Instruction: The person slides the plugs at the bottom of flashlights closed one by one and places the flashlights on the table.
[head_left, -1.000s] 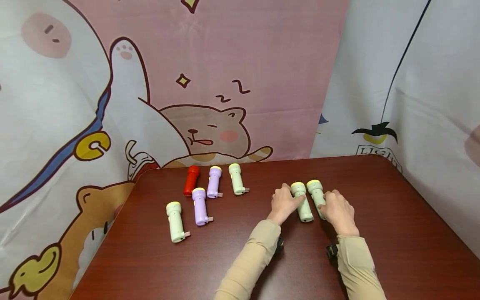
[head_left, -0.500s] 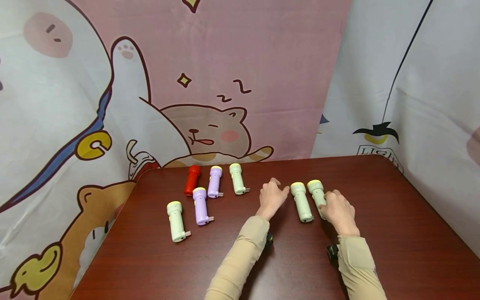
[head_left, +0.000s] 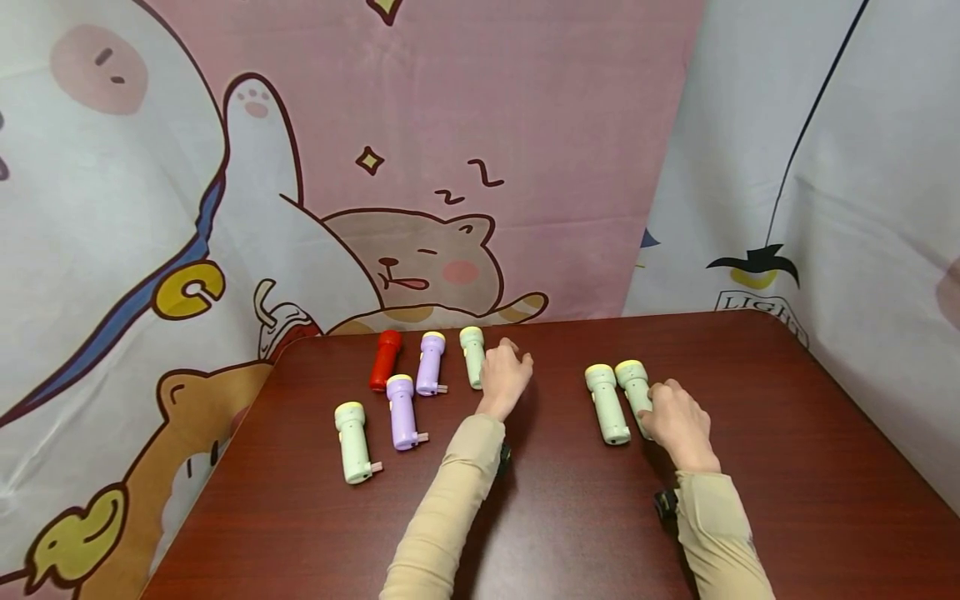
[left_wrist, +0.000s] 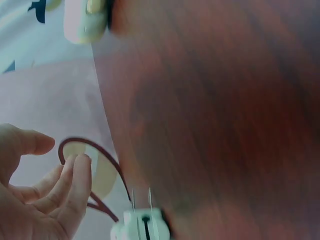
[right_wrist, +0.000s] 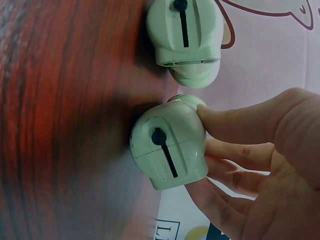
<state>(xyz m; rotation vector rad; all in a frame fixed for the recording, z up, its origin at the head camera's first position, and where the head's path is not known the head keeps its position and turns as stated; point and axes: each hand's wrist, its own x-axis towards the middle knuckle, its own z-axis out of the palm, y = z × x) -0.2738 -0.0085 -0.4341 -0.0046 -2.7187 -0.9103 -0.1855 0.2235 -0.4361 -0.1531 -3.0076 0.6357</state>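
Observation:
My left hand (head_left: 506, 379) is over the table just right of a pale green plug-in flashlight (head_left: 472, 350) at the back, partly covering it. In the left wrist view, its fingers are loosely bent with nothing between them, apart from that flashlight's pronged end (left_wrist: 142, 227). On the right, my right hand (head_left: 678, 425) holds a second green flashlight (head_left: 632, 379) between thumb and fingers. The right wrist view shows the thumb against the rear end of this flashlight (right_wrist: 170, 147). Close by on its left lies another green flashlight (head_left: 607, 408), untouched, prongs folded in.
Toward the left lie a red flashlight (head_left: 386, 360), two purple flashlights (head_left: 430, 364) with prongs out, and one more green flashlight (head_left: 352, 446), prongs out. All rest on the dark brown table (head_left: 570, 525). A cartoon-printed cloth (head_left: 570, 167) hangs behind the table's far edge.
My left hand has let go of the left one of the right-hand pair of green flashlights and moved left to the back green flashlight. The right hand has stayed in place.

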